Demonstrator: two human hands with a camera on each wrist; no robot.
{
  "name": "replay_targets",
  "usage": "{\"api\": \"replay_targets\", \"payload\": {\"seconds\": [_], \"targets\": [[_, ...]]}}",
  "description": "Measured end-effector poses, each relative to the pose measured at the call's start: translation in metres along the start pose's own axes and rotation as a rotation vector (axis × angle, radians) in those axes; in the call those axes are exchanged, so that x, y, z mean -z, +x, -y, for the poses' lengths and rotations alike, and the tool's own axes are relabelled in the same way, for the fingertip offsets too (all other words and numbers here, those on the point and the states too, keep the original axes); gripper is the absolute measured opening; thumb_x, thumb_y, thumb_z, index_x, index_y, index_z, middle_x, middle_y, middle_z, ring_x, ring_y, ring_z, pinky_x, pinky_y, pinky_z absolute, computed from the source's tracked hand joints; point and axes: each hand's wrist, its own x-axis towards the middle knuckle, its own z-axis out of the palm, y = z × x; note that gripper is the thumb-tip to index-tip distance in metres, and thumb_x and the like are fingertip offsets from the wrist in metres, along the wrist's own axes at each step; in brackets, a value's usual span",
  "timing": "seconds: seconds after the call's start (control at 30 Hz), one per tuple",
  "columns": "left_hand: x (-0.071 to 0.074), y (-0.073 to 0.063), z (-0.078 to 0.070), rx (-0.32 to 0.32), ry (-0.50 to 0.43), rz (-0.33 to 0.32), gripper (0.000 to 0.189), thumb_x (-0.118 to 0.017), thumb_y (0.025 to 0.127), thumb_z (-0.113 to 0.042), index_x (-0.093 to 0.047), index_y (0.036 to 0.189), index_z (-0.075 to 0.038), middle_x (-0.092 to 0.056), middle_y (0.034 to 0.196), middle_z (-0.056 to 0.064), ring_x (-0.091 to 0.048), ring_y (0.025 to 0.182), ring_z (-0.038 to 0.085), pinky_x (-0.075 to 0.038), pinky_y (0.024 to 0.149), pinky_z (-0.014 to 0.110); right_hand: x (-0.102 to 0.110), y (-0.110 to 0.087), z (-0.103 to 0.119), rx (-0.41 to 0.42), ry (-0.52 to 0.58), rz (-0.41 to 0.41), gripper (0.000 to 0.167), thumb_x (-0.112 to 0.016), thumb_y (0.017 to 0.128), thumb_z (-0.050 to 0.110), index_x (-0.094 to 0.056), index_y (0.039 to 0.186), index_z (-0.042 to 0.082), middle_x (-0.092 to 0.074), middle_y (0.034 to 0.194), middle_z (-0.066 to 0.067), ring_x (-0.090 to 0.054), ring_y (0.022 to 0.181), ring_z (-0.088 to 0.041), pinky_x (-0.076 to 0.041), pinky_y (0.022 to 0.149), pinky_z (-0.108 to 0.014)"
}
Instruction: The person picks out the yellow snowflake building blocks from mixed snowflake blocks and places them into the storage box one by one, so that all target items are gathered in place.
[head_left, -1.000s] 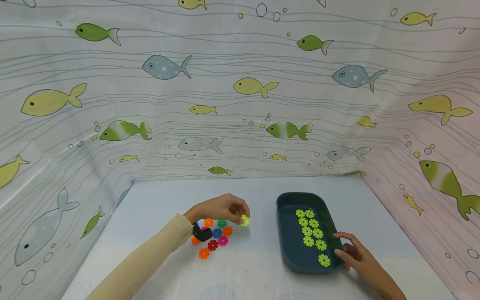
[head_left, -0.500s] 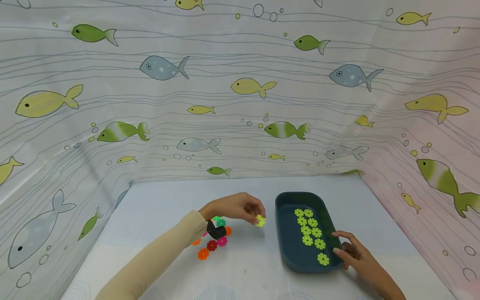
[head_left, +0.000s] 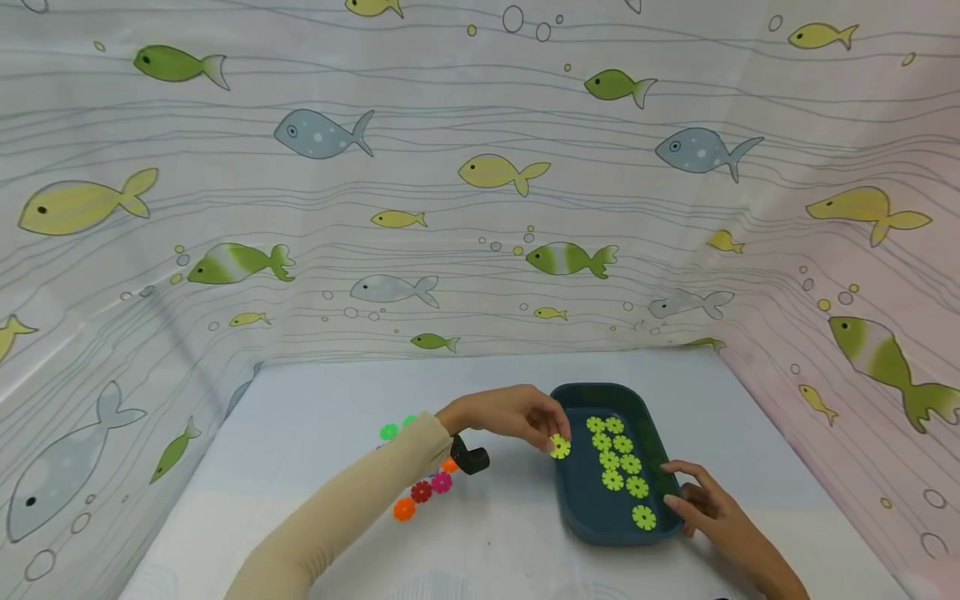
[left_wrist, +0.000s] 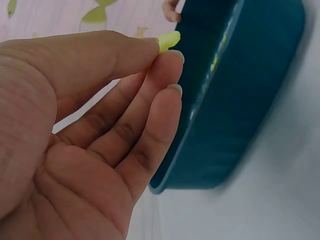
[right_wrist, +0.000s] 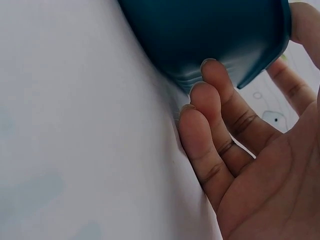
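My left hand (head_left: 517,412) pinches a yellow-green interlocking disc (head_left: 559,447), notched like a flower, between thumb and fingertips. It hangs at the left rim of a dark blue tray (head_left: 588,512). In the left wrist view the same disc (left_wrist: 169,41) appears edge-on, near the tray's wall (left_wrist: 240,110). Several yellow-green discs (head_left: 631,463) lie flat inside the tray. At the tray's right side my right hand (head_left: 712,512) grips the rim, thumb and index finger on the edge. The right wrist view shows its other fingers (right_wrist: 197,137) curled by the tray's outer wall (right_wrist: 205,30).
Left of the tray, loose discs in orange, dark red, pink (head_left: 442,482) and green (head_left: 388,432) lie on the white table (head_left: 510,533), partly hidden by my left sleeve (head_left: 352,500) and a black wrist device (head_left: 471,458). A fish-patterned sheet (head_left: 480,233) surrounds the table.
My left hand has carried the yellow-green disc rightward from beside the loose discs to the tray's left rim. My right hand has stayed on the tray. The view has shifted slightly.
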Motion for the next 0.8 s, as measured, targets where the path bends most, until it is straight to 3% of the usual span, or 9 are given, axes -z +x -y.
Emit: {"api": "replay_targets", "payload": {"seconds": [0.23,0.47,0.7,0.8], "targets": [[-0.006,0.023,-0.003,-0.006,0.001,0.045,0.024,-0.073,0.096,-0.009,-0.071,0.119,-0.009,-0.072,0.106,0.001,-0.066,0.09,0.015,-0.058,0.084,0.031,0.0,0.0,0.001,-0.007,0.011,-0.003,0.048,-0.058,0.106,0.011,-0.038,0.149,0.008,-0.051,0.075,-0.011,-0.057,0.063,-0.029,-0.055,0.062,-0.037],[-0.012,0.045,-0.003,0.003,-0.019,0.106,0.026,-0.074,0.096,-0.008,-0.07,0.121,-0.004,-0.071,0.106,0.003,-0.067,0.09,0.014,-0.058,0.085,0.031,0.0,0.0,0.0,0.044,0.002,0.0,0.046,-0.057,0.106,0.007,-0.038,0.147,0.006,-0.05,0.074,-0.013,-0.056,0.063,-0.028,-0.055,0.06,-0.037],[-0.021,0.066,-0.005,-0.001,-0.06,0.162,0.026,-0.072,0.095,-0.002,-0.069,0.121,0.0,-0.07,0.103,0.004,-0.07,0.091,0.015,-0.058,0.086,0.032,0.001,0.0,0.0,-0.064,-0.004,-0.023,0.048,-0.061,0.105,0.015,-0.04,0.148,0.011,-0.052,0.075,-0.012,-0.059,0.065,-0.029,-0.056,0.063,-0.037],[-0.024,0.075,-0.008,0.017,-0.058,0.184,0.023,-0.073,0.094,-0.001,-0.07,0.117,-0.003,-0.07,0.099,0.003,-0.07,0.088,0.015,-0.059,0.085,0.03,0.002,0.0,0.0,-0.072,-0.003,-0.011,0.049,-0.06,0.105,0.015,-0.038,0.149,0.01,-0.051,0.077,-0.014,-0.06,0.065,-0.03,-0.056,0.064,-0.038]]}}
